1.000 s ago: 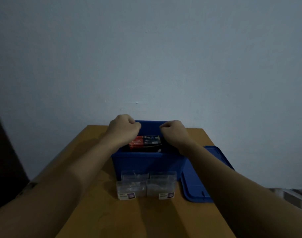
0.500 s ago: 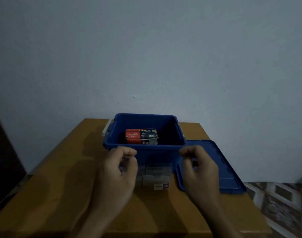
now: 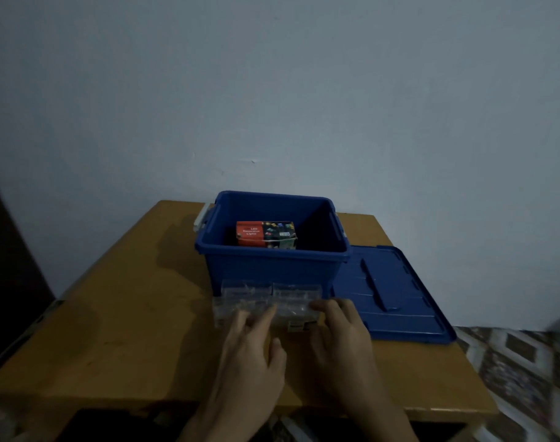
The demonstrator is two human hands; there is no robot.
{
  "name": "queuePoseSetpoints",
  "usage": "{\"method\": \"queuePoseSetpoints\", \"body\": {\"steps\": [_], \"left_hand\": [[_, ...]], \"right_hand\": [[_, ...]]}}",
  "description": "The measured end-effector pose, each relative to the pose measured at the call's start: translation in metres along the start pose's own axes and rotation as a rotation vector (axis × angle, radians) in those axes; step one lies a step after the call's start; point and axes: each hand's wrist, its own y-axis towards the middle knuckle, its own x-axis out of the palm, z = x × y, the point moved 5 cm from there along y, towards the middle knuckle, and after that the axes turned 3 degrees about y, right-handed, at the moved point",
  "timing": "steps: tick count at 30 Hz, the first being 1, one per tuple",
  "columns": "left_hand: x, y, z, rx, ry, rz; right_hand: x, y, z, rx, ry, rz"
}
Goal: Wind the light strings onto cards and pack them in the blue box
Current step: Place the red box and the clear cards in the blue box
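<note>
Picking next pack | left hand [image 3: 250, 349] and right hand [image 3: 342, 333] lie flat-fingered on clear cases [image 3: 259, 293], nothing gripped | cases just beside blue box [image 3: 272, 269] near wall, red light pack [image 3: 264, 234] inside | next: pinch one case by its sides, lift over rim.

Dim, bluish cast; hands motion-blurred; soft shadows on table [image 3: 119, 314]; edges warped, smeared.

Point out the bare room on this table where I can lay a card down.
Widest free patch: bare wood left of the blue box, out to the left edge of the table. A smaller strip lies at the near right corner, below the lid. Crowded: in front of the box, where the left hand and right hand meet the clear cases.
</note>
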Motion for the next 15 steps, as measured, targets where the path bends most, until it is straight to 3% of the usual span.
{"method": "queuePoseSetpoints", "body": {"steps": [15], "left_hand": [[0.001,-0.018,0.005,-0.007,-0.094,0.015]], "right_hand": [[-0.014,-0.011,0.005,-0.032,0.006,-0.032]]}}
